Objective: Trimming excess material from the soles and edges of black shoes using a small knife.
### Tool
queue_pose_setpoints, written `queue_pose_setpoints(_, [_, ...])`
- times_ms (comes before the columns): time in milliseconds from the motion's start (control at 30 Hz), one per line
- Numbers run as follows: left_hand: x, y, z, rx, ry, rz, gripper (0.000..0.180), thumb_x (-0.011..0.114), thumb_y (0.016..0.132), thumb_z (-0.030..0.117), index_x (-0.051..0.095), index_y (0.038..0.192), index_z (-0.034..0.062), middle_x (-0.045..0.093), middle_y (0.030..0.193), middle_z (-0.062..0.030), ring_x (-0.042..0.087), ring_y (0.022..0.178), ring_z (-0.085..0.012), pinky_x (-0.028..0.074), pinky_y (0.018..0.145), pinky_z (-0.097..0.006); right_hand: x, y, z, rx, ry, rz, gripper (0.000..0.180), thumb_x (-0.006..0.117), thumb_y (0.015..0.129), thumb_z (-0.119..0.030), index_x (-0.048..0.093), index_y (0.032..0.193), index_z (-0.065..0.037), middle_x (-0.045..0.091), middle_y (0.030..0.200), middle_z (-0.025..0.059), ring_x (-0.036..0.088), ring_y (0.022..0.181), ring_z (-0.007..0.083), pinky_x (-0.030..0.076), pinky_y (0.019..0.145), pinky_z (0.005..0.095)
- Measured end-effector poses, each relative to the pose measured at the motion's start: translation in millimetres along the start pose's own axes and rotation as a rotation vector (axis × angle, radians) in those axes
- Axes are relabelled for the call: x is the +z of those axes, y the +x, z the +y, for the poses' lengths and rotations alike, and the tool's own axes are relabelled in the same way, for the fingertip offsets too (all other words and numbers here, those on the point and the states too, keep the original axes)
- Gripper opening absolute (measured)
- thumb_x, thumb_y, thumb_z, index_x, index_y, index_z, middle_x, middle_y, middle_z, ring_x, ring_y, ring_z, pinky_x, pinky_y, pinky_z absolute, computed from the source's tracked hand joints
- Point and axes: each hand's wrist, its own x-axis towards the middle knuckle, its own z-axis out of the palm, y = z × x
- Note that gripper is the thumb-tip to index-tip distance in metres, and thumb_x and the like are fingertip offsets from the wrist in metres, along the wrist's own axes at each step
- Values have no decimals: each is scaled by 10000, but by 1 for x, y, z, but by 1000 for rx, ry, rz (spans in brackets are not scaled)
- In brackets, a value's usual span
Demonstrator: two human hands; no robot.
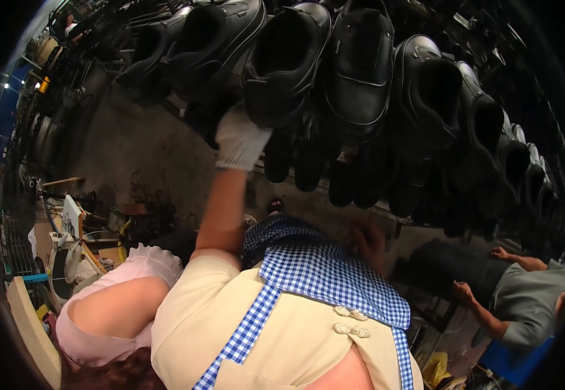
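A row of black shoes hangs or stands across the upper part of the view, openings and tops facing me. My left hand (242, 140), in a white knit glove, is raised to the lower end of one black shoe (281, 58). Its fingers are smeared and partly hidden there, so a grip cannot be made out. Beside that shoe is another black shoe (359, 71) with a strap across its top. Low by my checked apron (334, 270), my right hand (368, 240) is dim and blurred, close to no shoe.
A second row of dark shoes (344, 185) sits beneath the upper one. Close on my left is a person in pink (110, 322); a person in grey-green (529, 296) stands to the right. Boxes and tools clutter the left side, near a cream curved panel (32, 331).
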Motion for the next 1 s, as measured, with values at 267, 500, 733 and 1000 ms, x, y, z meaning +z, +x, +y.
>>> queue_pose_setpoints(267, [-28, -49, -77, 418, 584, 377, 315, 718, 786, 258, 657, 1015, 50, 617, 1147, -144, 590, 1080, -349, 510, 861, -441, -2, 13, 1, 52, -1, -105, 226, 597, 953, -157, 652, 1128, -26, 659, 779, 42, 584, 637, 75, 476, 564, 236])
queue_pose_setpoints(500, [-80, -117, -35, -138, -535, 124, 291, 681, 848, 260, 640, 984, 6, 662, 842, -51, 622, 772, -150, 478, 715, -285, 5, 36, -35, -298, -119, -172, 286, 663, 912, -184, 652, 1144, -18, 667, 842, 73, 630, 743, 129, 512, 692, 272])
queue_pose_setpoints(733, [-67, -153, 38, -201, -1413, 16, 440, 656, 839, 153, 558, 1215, -53, 671, 1017, -118, 659, 898, -186, 538, 816, -297, 34, 54, -124, -830, -116, -414, 826, 843, 728, -273, 439, 1411, -44, 497, 1351, 157, 590, 1094, 246, 492, 893, 326])
queue_pose_setpoints(1000, [-31, -166, 71, -346, -1932, -355, 414, 518, 965, 227, 525, 1269, -53, 622, 1203, -191, 628, 1093, -291, 503, 972, -397, 35, 45, -106, -567, 196, -309, 859, 773, 807, -200, 278, 1487, -26, 434, 1397, 202, 547, 1200, 280, 469, 965, 341])
